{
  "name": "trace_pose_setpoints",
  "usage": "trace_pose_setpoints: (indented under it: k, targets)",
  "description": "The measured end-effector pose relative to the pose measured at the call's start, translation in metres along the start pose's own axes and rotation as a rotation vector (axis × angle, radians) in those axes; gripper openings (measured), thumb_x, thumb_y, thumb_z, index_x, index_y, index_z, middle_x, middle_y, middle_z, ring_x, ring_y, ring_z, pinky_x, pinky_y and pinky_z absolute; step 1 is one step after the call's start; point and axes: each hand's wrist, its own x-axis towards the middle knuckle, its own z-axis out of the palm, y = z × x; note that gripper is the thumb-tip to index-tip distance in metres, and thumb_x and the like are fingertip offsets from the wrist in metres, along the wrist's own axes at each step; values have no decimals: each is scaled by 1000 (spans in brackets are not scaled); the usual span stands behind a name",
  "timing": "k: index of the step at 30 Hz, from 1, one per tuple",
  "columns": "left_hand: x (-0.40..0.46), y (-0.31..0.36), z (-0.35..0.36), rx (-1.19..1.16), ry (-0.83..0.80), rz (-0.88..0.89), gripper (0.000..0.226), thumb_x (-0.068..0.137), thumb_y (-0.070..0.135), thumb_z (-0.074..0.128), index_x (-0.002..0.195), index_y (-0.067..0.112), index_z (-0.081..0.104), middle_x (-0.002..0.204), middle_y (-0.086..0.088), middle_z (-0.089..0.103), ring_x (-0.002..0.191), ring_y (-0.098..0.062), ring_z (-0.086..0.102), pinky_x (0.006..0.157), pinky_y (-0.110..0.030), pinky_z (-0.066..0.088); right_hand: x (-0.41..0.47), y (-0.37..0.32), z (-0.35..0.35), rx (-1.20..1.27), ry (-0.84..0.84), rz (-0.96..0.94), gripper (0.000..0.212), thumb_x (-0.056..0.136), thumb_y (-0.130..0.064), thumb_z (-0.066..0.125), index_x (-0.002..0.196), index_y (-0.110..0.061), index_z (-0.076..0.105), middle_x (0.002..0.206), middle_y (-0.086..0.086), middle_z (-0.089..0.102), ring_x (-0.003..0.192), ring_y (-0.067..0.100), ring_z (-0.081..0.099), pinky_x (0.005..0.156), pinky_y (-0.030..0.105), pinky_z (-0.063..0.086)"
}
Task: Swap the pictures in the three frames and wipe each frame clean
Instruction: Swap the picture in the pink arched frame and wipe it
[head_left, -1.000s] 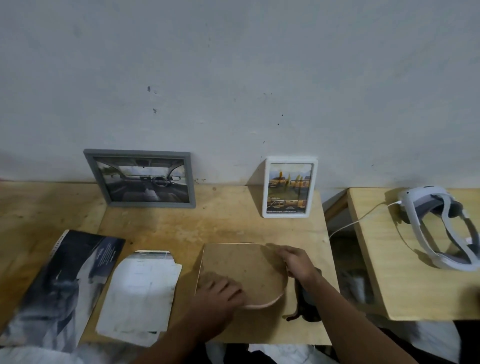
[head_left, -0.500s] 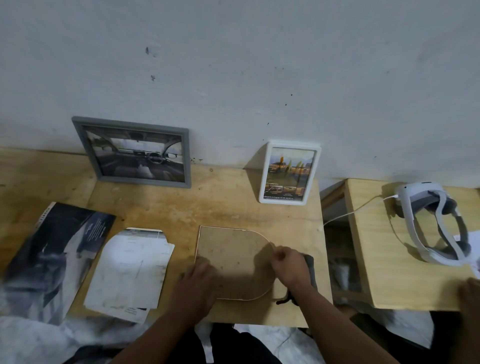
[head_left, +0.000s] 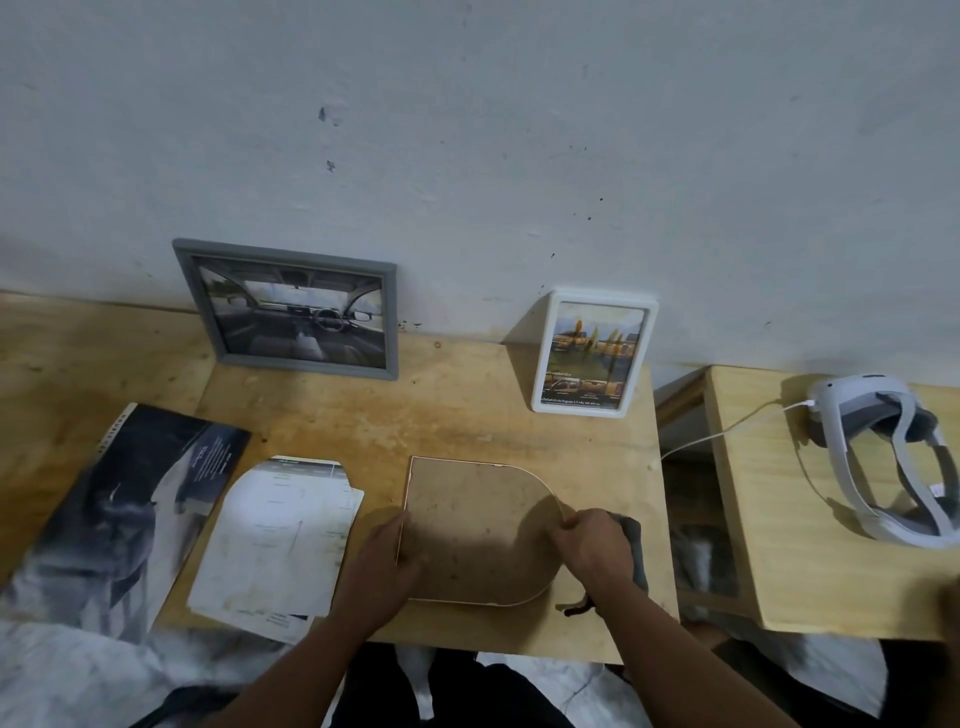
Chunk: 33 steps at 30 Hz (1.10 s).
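Both hands held the brown arch-shaped frame (head_left: 480, 530) face-down at the near table edge: left hand (head_left: 382, 564) gripping its left rim, right hand (head_left: 589, 548) pinching its curved edge. Lifting the backing evenly, I judged, would avoid bending it.

Dim, soft indoor light with a bluish cast; wide-angle view.
The wall (head_left: 467, 130) is evenly lit without glare. The white frame (head_left: 592, 353) throws a shadow to its left, and the hands shade the brown board (head_left: 467, 509). Table (head_left: 441, 415) edges bow towards the corners, where the magazine (head_left: 130, 509) smears into blur.
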Motion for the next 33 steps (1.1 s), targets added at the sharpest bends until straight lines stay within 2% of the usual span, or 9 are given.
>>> trace_pose_setpoints:
  k: [4, 9, 11, 15, 18, 22, 26, 31, 33]
  targets:
    - [3, 2, 0, 18, -34, -17, 74, 98, 37, 66, 162, 25, 29, 156, -3, 46, 138, -25, 51, 108, -38, 47, -9, -5, 8, -110, -19, -39, 26, 94, -39, 55, 88, -17, 67, 74, -1, 68, 67, 16, 68, 50, 26, 50]
    - [15, 2, -3, 85, -101, -90, 77, 101, 45, 61, 164, 18, 26, 161, -7, 38, 145, -28, 43, 115, -40, 41, -16, -9, 15, -191, 2, -93, 31, 96, -41, 49, 106, -17, 64, 105, 3, 62, 81, 21, 68, 52, 28, 49]
    - [19, 1, -5, 98, -109, -98, 75, 100, 46, 61, 163, 18, 30, 161, -8, 37, 145, -28, 43, 116, -41, 40, -13, -10, 13, -173, -10, -86, 28, 95, -40, 50, 103, -17, 65, 96, 2, 64, 77, 21, 68, 51, 27, 48]
    - [21, 2, -7, 107, -112, -110, 73, 101, 45, 60, 162, 17, 33, 161, -8, 36, 146, -29, 41, 117, -43, 38, -8, -13, 10, -85, -34, -62, 18, 94, -31, 51, 83, -20, 61, 70, -2, 63, 70, 21, 68, 53, 28, 47]
    - [19, 4, -7, 94, -104, -104, 73, 100, 45, 62, 161, 17, 34, 160, -8, 38, 147, -29, 40, 118, -44, 38, -4, -14, 9, 6, -45, -29, 20, 96, -27, 53, 78, -21, 59, 70, 1, 66, 71, 22, 68, 63, 34, 56]
    - [17, 2, -7, 70, -90, -104, 72, 99, 45, 64, 160, 18, 37, 159, -8, 40, 145, -29, 42, 116, -43, 39, 1, -8, 10, 86, -39, -11, 22, 95, -21, 51, 92, -11, 70, 70, 4, 67, 68, 21, 65, 63, 34, 53]
    - [13, 2, -11, 67, -95, -88, 70, 100, 43, 64, 160, 20, 38, 159, -8, 39, 145, -30, 43, 116, -46, 40, -7, 0, 17, 107, 40, -84, 25, 97, -25, 52, 111, -16, 70, 81, 0, 69, 78, 22, 69, 62, 29, 50]
    - [12, 2, -13, 36, -100, -96, 70, 99, 43, 66, 160, 23, 38, 159, -8, 40, 143, -29, 46, 116, -46, 42, -8, 3, 26, 72, 73, -100, 24, 95, -29, 49, 101, -15, 67, 74, 4, 65, 65, 21, 64, 49, 26, 40]
    - [12, 4, -13, 34, -96, -95, 70, 99, 42, 66, 160, 22, 38, 159, -8, 40, 142, -29, 46, 115, -45, 41, -9, 6, 29, 72, 92, -97, 25, 93, -31, 49, 98, -15, 67, 75, 6, 64, 63, 22, 63, 49, 26, 39]
